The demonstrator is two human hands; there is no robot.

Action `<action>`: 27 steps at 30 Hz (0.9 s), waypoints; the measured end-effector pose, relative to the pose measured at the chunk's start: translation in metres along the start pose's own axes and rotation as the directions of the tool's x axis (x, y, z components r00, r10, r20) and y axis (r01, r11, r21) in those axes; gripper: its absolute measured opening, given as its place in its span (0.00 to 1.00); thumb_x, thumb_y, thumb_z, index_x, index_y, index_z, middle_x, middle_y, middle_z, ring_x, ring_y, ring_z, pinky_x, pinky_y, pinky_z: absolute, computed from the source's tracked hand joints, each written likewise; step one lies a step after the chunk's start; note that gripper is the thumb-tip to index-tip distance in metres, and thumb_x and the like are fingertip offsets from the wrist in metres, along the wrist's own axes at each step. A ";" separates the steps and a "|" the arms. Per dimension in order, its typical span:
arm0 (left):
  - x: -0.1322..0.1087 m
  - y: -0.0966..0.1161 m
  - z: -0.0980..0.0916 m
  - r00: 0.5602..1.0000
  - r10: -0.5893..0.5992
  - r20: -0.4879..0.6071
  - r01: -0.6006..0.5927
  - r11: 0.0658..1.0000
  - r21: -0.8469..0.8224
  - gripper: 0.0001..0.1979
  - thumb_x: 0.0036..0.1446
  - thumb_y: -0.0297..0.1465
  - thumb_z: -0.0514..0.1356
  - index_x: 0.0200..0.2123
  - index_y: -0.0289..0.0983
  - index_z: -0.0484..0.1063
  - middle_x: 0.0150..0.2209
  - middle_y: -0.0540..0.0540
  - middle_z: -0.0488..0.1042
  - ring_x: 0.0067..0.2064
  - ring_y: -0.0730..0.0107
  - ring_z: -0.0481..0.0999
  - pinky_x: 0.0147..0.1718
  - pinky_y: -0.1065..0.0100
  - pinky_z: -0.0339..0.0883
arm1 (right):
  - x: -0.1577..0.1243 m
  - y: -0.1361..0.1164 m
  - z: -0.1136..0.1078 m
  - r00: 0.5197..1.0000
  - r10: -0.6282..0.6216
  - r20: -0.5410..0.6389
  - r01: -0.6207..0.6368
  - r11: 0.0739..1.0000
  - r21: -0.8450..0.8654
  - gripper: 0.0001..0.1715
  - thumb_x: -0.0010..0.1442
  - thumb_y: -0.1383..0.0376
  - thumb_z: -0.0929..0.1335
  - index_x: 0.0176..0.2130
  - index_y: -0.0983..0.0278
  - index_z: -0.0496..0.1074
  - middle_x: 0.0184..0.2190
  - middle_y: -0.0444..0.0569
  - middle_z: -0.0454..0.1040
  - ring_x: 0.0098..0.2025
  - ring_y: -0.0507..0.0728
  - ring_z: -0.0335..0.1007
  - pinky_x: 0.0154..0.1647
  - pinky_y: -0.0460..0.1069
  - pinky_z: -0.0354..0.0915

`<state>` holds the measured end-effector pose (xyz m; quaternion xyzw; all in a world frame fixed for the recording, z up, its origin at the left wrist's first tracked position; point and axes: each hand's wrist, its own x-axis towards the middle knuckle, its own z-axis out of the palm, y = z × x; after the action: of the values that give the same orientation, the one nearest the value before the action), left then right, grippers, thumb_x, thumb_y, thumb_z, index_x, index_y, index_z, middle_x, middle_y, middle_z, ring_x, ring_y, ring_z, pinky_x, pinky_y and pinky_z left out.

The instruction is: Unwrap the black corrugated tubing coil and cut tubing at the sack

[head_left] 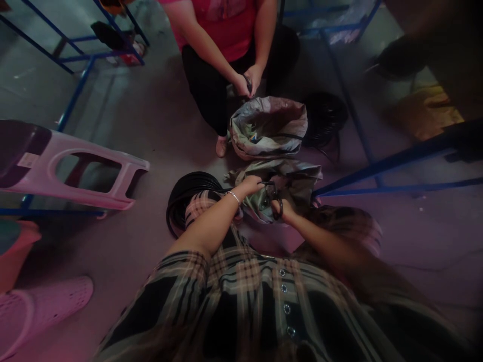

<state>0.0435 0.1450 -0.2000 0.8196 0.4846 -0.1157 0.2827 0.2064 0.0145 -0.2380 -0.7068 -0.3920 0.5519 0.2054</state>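
Note:
My left hand [252, 186] and my right hand [284, 207] meet over a crumpled grey-green bag [298, 182] on the floor before my knees. Both are closed on a small loop of black cable [274, 197] held between them. A silver bracelet sits on my left wrist. Beside my left forearm lies a big coil of black cable [185, 193], partly hidden by my knee. Facing me, a seated person in a pink top [226, 25] has both hands closed on a small dark piece above a second, open bag [268, 126].
A pink plastic stool [75, 173] lies tipped at the left, with pink and orange tubs [22, 281] below it. Blue metal frames [396, 166] stand at right and top left. Another black cable coil [324, 116] lies beside the far bag. Concrete floor all round.

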 end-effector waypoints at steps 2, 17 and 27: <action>0.001 -0.002 0.000 0.999 -0.010 -0.033 0.009 1.000 -0.024 0.15 0.67 0.37 0.58 0.46 0.36 0.83 0.46 0.40 0.83 0.47 0.61 0.79 0.47 0.67 0.68 | 0.000 0.000 0.001 1.000 0.024 0.008 -0.025 0.997 0.067 0.13 0.55 0.59 0.64 0.22 0.62 0.67 0.19 0.47 0.69 0.23 0.54 0.64 0.23 0.47 0.55; 0.000 0.002 0.000 0.999 -0.002 -0.042 -0.001 0.998 -0.064 0.15 0.67 0.38 0.59 0.45 0.37 0.84 0.42 0.42 0.83 0.47 0.62 0.79 0.47 0.68 0.68 | 0.025 0.026 0.008 0.991 0.030 0.128 -0.051 0.985 0.166 0.12 0.55 0.57 0.68 0.35 0.63 0.71 0.26 0.47 0.75 0.26 0.54 0.67 0.24 0.46 0.59; -0.004 0.006 -0.002 1.000 0.021 -0.002 -0.021 1.000 0.008 0.16 0.67 0.37 0.58 0.47 0.36 0.83 0.43 0.41 0.83 0.46 0.62 0.79 0.44 0.69 0.67 | 0.027 0.023 0.002 0.991 0.017 0.135 -0.027 0.997 0.075 0.10 0.57 0.58 0.67 0.34 0.63 0.71 0.24 0.48 0.74 0.28 0.55 0.69 0.26 0.46 0.60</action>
<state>0.0466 0.1410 -0.1941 0.8259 0.4760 -0.1138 0.2799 0.2145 0.0213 -0.2716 -0.6640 -0.3757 0.6150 0.1994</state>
